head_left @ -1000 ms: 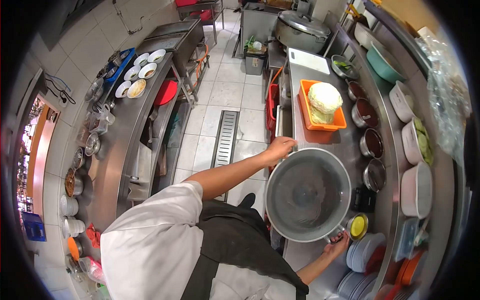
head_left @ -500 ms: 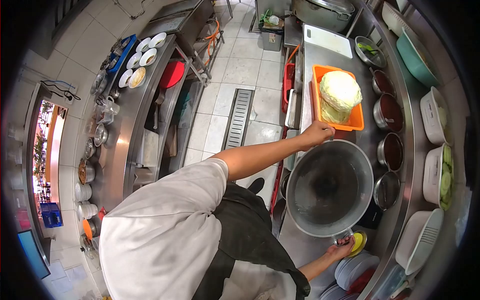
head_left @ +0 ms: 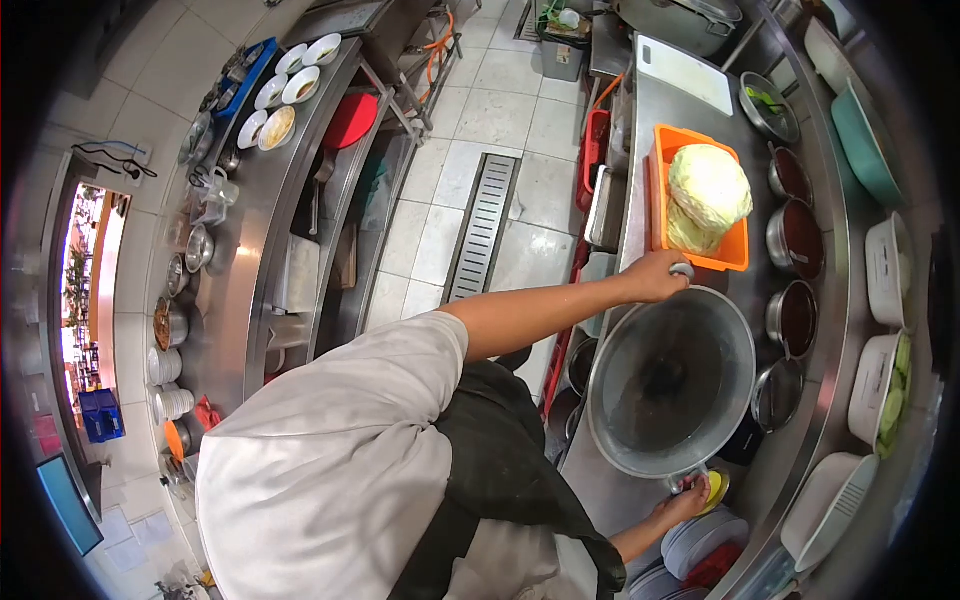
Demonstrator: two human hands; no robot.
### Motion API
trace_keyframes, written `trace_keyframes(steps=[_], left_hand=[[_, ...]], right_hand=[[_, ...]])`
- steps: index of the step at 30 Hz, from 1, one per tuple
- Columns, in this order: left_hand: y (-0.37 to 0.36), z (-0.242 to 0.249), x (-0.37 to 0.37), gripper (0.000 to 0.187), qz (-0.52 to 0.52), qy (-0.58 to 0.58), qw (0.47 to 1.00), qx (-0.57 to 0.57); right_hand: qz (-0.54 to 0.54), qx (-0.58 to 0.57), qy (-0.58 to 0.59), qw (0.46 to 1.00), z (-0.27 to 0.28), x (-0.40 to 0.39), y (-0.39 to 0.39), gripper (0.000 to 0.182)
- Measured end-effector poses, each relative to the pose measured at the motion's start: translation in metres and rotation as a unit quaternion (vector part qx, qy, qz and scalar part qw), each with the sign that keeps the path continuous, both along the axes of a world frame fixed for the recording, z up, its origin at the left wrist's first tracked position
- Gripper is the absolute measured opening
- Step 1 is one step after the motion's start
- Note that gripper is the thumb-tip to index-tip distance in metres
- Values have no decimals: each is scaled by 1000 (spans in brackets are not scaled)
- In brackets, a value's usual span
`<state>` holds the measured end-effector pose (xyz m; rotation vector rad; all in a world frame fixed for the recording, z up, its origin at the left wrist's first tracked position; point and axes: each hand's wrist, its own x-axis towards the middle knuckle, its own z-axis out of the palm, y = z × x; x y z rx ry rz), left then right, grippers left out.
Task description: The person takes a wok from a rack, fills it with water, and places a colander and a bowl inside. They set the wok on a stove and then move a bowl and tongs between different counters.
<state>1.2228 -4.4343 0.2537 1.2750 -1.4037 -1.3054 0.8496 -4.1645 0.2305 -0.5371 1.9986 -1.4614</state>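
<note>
A large round grey wok (head_left: 672, 385) with a dark centre and a loop handle at either end is over the steel counter. My left hand (head_left: 656, 277) is closed around its upper handle, beside an orange basket (head_left: 738, 252) holding a pale green cabbage (head_left: 710, 190). At the lower end, my right hand (head_left: 688, 497) is closed on the other handle. Close to that hand are a small bowl with something yellow (head_left: 715, 488) in it and a stack of plates (head_left: 712, 540). The wok's underside is hidden.
Bowls of dark sauce (head_left: 795, 235) line the counter's far side, below a shelf of plastic tubs (head_left: 880, 385). A white cutting board (head_left: 685, 75) lies farther along. Behind me, another steel counter (head_left: 240, 290) carries white bowls (head_left: 300, 85). A drain grate (head_left: 483, 225) runs along the floor.
The camera's view has shifted, moving the counter and basket rightward in the picture. Relative to the basket, the wok is slightly nearer my body. Both hands keep hold of its handles.
</note>
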Motion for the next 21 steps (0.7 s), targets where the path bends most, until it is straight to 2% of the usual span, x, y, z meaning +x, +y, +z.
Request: trace_keyframes(steps=[5, 6, 7, 8, 9, 10, 13, 15, 16, 17, 19, 21], left_hand=[[15, -3, 10, 41, 47, -4, 997, -63], [17, -5, 13, 40, 11, 37, 997, -64], [15, -1, 21, 39, -32, 74, 994, -75], [18, 19, 33, 42, -106, 131, 986, 0], [12, -38, 13, 50, -24, 165, 986, -30], [24, -12, 32, 54, -19, 127, 991, 26], [51, -28, 71, 52, 8, 176, 982, 72], [82, -59, 107, 50, -9, 182, 981, 68], [100, -84, 125, 50, -47, 156, 983, 86], [122, -104, 142, 49, -86, 129, 982, 105], [178, -123, 167, 42, -196, 187, 943, 194], [224, -133, 189, 42, -419, 60, 892, 157]], right_hand=[[-9, 45, 78, 996, 12, 18, -2, 19], [-14, 46, 89, 995, 10, 16, -3, 21], [6, 31, 137, 990, -2, 4, -1, 34], [27, 52, 213, 975, -11, -11, 5, 36], [42, 72, 285, 955, -22, -21, 9, 39], [55, 98, 356, 928, -28, -21, 6, 41], [43, 130, 405, 904, -1, 10, 8, 47], [31, 102, 557, 824, 36, 49, 5, 45], [25, 89, 627, 773, 57, 73, 1, 44], [28, 40, 600, 798, 80, 105, -6, 41], [31, -51, 540, 839, 119, 180, -23, 36], [126, -131, 426, 886, 130, 245, -35, 33]])
